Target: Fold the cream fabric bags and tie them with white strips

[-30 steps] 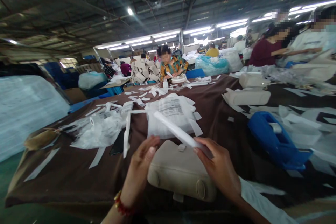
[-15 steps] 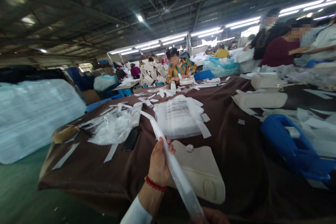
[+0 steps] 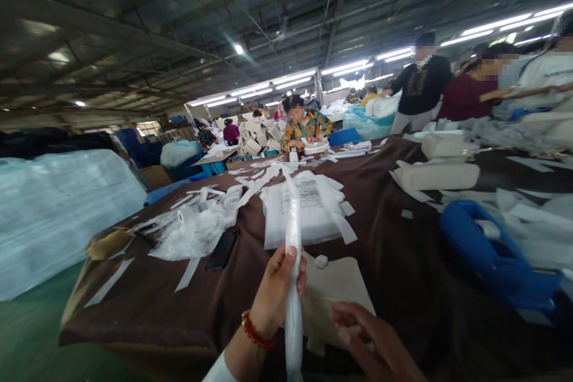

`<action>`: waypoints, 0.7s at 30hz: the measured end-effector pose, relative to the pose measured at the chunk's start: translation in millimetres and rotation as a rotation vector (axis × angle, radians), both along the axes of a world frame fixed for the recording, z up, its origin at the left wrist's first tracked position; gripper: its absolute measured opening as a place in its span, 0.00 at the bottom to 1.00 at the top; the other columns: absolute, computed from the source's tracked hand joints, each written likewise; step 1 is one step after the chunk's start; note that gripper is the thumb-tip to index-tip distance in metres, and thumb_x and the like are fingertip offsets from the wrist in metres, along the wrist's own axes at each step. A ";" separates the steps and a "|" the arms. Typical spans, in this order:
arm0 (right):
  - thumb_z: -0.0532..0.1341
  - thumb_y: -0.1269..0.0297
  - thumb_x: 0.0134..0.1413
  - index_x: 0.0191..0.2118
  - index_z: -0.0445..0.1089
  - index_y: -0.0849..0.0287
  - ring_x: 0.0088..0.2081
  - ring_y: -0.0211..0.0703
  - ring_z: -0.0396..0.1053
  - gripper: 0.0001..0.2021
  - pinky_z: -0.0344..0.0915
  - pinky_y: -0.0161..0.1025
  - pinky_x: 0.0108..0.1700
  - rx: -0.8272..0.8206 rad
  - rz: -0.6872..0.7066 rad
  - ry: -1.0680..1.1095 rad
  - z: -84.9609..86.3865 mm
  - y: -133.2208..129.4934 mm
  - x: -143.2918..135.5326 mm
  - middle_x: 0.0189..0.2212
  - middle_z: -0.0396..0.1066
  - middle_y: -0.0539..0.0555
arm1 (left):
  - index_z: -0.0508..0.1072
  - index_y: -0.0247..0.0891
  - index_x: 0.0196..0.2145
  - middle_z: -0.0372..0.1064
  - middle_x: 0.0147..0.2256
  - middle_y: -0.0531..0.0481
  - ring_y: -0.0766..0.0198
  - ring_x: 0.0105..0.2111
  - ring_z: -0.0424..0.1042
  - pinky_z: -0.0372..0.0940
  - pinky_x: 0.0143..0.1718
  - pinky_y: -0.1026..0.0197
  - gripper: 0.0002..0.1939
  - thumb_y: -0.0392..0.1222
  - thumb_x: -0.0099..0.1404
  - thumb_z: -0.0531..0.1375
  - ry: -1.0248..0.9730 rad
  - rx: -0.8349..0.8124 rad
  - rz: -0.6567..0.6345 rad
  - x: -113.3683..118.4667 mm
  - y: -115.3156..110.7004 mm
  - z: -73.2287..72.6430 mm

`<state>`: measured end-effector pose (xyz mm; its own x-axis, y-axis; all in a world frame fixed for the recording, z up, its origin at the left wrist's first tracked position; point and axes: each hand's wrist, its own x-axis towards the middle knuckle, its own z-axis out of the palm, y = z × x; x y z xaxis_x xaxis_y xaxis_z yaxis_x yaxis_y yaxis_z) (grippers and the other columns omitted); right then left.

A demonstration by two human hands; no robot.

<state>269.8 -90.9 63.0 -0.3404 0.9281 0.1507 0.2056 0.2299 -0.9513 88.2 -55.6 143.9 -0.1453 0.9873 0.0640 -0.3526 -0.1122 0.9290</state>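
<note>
My left hand (image 3: 274,292), with a red bead bracelet at the wrist, grips a long white plastic strip (image 3: 293,233) that stands nearly upright in front of me. My right hand (image 3: 371,340) rests low at the near edge, fingers curled against the beige bag (image 3: 340,280) lying on the brown cloth-covered table (image 3: 394,250); whether it grips the bag or something small is unclear. A flat white printed plastic bag (image 3: 308,209) lies just beyond the beige one.
A black phone (image 3: 221,250) and a heap of clear plastic and paper strips (image 3: 192,227) lie to the left. A blue container (image 3: 492,250) sits to the right, more beige bags (image 3: 436,176) behind it. Several people work at the far end and right side.
The strip has swung from slanting to nearly upright in my left hand. My right hand, which held the strip's lower end, has come up onto the beige bag. The view shifted slightly.
</note>
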 end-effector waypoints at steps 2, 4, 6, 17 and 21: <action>0.55 0.45 0.55 0.54 0.64 0.50 0.50 0.45 0.66 0.24 0.65 0.40 0.53 0.137 -0.044 -0.063 17.5 -4.7 -8.0 0.51 0.67 0.54 | 0.67 0.36 0.32 0.65 0.25 0.55 0.73 0.21 0.63 0.61 0.23 0.71 0.11 0.46 0.59 0.62 -0.089 0.086 0.108 6.4 3.2 12.1; 0.55 0.48 0.56 0.59 0.57 0.52 0.54 0.46 0.63 0.28 0.64 0.42 0.55 0.263 -0.025 -0.112 32.8 -6.4 -18.0 0.55 0.63 0.55 | 0.67 0.36 0.31 0.67 0.27 0.54 0.71 0.27 0.67 0.66 0.32 0.69 0.09 0.41 0.56 0.64 -0.274 0.130 0.209 15.1 8.2 21.8; 0.52 0.53 0.60 0.62 0.52 0.54 0.56 0.46 0.62 0.26 0.63 0.43 0.56 0.360 -0.010 -0.140 46.5 -0.1 -23.0 0.57 0.60 0.55 | 0.68 0.35 0.29 0.68 0.29 0.52 0.69 0.31 0.69 0.67 0.37 0.67 0.10 0.39 0.52 0.66 -0.383 0.069 0.193 20.7 11.5 25.4; 0.54 0.71 0.56 0.45 0.70 0.57 0.48 0.45 0.64 0.13 0.60 0.42 0.53 0.439 0.217 -0.527 23.5 100.0 16.7 0.43 0.70 0.53 | 0.75 0.44 0.37 0.73 0.37 0.46 0.53 0.40 0.68 0.59 0.46 0.54 0.11 0.46 0.57 0.62 1.336 0.305 0.269 -56.2 -10.4 2.5; 0.50 0.68 0.61 0.40 0.72 0.59 0.45 0.43 0.63 0.13 0.61 0.41 0.50 0.444 0.313 -0.490 11.0 98.0 13.2 0.39 0.68 0.54 | 0.75 0.49 0.42 0.72 0.43 0.46 0.53 0.46 0.67 0.57 0.50 0.53 0.15 0.47 0.55 0.64 1.329 0.312 -0.267 -64.6 10.5 -31.5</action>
<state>283.0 7.1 73.9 -0.7046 0.6630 0.2529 0.4451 0.6905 -0.5701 23.6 -45.1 112.3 0.3861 0.8947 0.2245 0.7220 -0.4446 0.5301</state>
